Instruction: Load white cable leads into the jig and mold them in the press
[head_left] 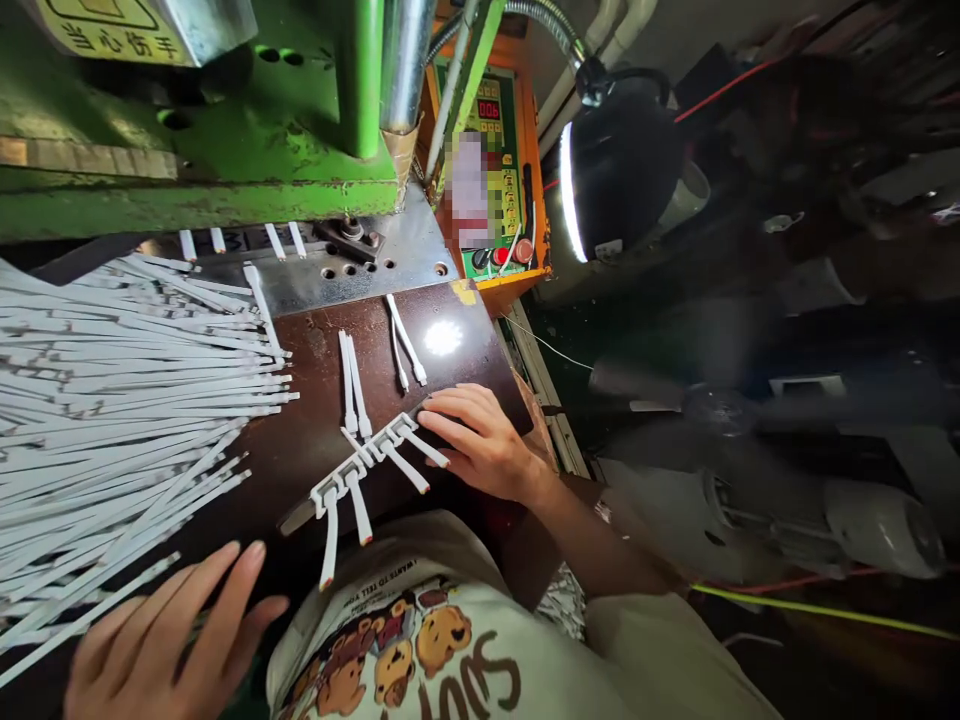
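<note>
My right hand lies on the dark brown worktop, fingers stretched out, fingertips touching the end of a white plastic moulded strip that carries several white cable pieces. My left hand is low at the front left, fingers extended and together, resting by the ends of a big pile of white cables. Two pairs of loose white pieces lie farther back: one pair and another pair.
A green press machine stands behind the worktop, with a metal plate under it. An orange control panel and a black lamp are at the right. A fan and cables sit in the dark area right.
</note>
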